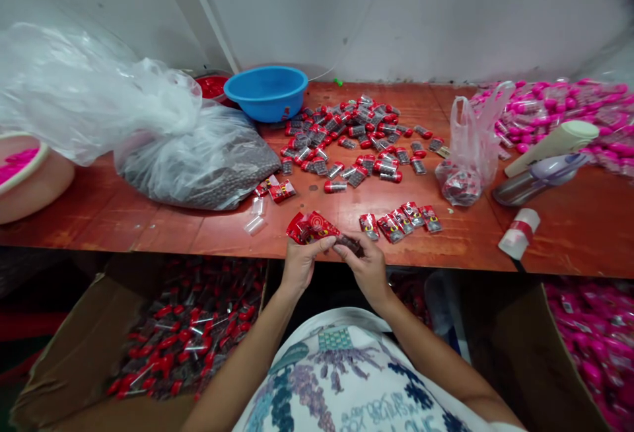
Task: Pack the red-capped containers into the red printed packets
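Packets and tubes at a bench, seen from above. The left hand (300, 263) and right hand (366, 267) are close together over the near edge of the table (475, 240), both closed on what they hold. The left hand grips a red packet (317, 222), its thumb uppermost; the right hand pinches a dark piece (349, 245) at the packet's right end. Whether packet and piece are joined cannot be told.

Just beyond the right hand lies a loose row of five small packets (390, 227), printed red, with dark contents; these look finished, or at least set aside. Beyond the left hand, near the bag of beads (198, 168), are two further packets (282, 191), whose state is less certain, and nearer the hand two clear pieces (255, 224).

Straight ahead of both hands spreads a large heap of red-capped tubes (347, 128), and below the left forearm an open carton (64, 359) holds many more (188, 333). Judged by these amounts, the handling of packets is at an early stage: one is in hand, a few lie aside, and the greater part of the small goods is apparently left. Which tubes are complete cannot be told.
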Motion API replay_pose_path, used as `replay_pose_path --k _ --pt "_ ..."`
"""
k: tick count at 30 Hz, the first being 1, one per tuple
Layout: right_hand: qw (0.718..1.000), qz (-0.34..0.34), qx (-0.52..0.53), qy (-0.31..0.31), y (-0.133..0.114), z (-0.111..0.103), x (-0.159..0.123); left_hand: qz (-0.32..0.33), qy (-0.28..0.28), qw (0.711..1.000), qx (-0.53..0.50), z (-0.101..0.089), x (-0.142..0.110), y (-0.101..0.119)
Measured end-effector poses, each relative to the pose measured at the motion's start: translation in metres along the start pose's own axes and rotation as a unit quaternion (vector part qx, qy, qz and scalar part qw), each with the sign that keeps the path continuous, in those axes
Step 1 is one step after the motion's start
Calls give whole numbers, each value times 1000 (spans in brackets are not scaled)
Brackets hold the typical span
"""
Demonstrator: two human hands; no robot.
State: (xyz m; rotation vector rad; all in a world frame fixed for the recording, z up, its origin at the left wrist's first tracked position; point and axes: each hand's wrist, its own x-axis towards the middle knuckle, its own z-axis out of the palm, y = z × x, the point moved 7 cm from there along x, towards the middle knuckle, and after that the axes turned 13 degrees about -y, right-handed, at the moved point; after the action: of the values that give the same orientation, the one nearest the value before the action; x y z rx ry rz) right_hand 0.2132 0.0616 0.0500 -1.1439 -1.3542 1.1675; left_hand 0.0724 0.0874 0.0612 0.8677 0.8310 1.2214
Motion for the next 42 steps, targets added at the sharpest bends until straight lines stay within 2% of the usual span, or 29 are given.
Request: replay_pose_path --k 2,4,9,12,14,19,25,28,31,33,35,36,37,38,39,40,42 --pt "998 -28 -46 11 -4 -1 0 0 8 1000 3 0 1 0" --pt "999 -21 -40 -5 -2 0 2 -2 14 1000 1 -3 2 0" --pt "985 52 121 -111 9 12 9 -14 41 999 -20 -11 4 -5" --pt "968 94 210 -100 14 14 9 -44 24 998 -25 -6 1 -14" --pt "963 108 231 -92 16 15 9 -59 16 998 -30 -4 -1 -18" --pt "965 103 213 -112 22 13 10 -45 37 998 -16 -10 -3 -18" --pt "987 68 119 -83 29 1 17 -85 6 996 -41 -3 -2 -34" --pt "996 55 49 -42 34 -25 20 -131 8 987 -90 -2 0 -42" --pt "995 61 -48 63 44 -80 21 -160 25 974 -158 -10 0 -44" --pt "976 64 -163 132 44 -118 20 -159 27 970 -182 -16 1 -42" --pt "939 71 -282 183 37 -138 19 -147 30 972 -182 -21 2 -40" --pt "926 67 -316 195 32 -138 19 -141 35 973 -177 -22 2 -40" --pt "925 55 -325 189 26 -131 20 -138 44 975 -169 -23 3 -41" --pt "935 36 -312 164 21 -116 22 -135 56 976 -163 -24 3 -42" --pt "953 10 -280 115 16 -94 26 -132 68 976 -159 -24 4 -43" --pt "970 -12 -240 40 12 -67 31 -128 78 976 -158 -23 5 -43" --pt "981 -30 -180 -73 6 -16 37 -111 89 976 -165 -23 8 -42"
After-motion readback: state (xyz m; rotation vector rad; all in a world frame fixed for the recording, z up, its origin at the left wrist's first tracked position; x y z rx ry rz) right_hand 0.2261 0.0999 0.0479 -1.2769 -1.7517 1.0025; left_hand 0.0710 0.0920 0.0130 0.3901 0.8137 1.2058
